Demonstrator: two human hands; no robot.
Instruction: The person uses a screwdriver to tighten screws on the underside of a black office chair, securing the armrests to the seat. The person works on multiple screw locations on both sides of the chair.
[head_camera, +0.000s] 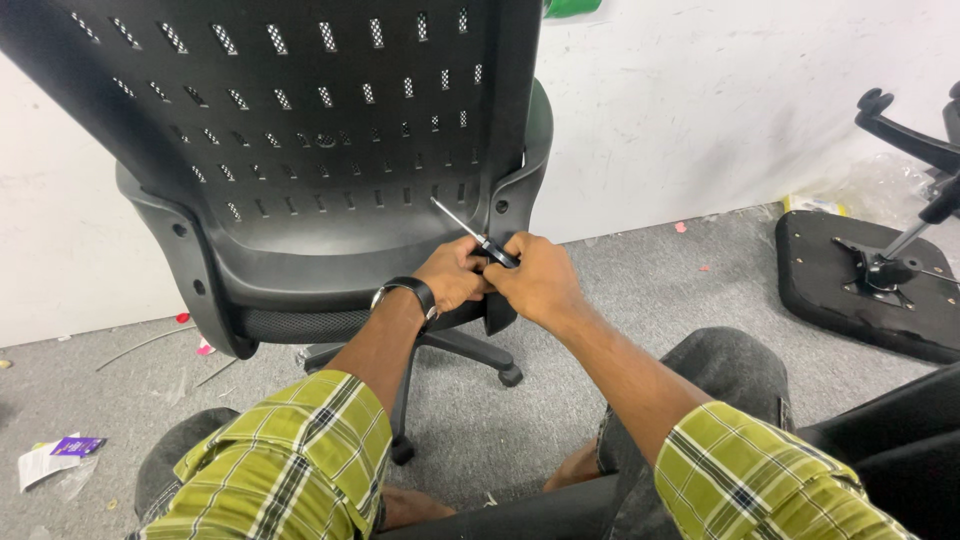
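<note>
— Biggest first?
— Black office chair, slotted back toward the camera, upright on the grey carpeted floor, close to a white wall. Off to the right, an upturned chair seat, mechanism upward.
— And the hands?
— Meeting at the lower right edge of the backrest. Left hand, watch on the wrist, curled shut; right hand closed round a screwdriver.
— Screwdriver's place?
— Between both sets of fingers, shaft angled up-left, tip against the backrest.
</note>
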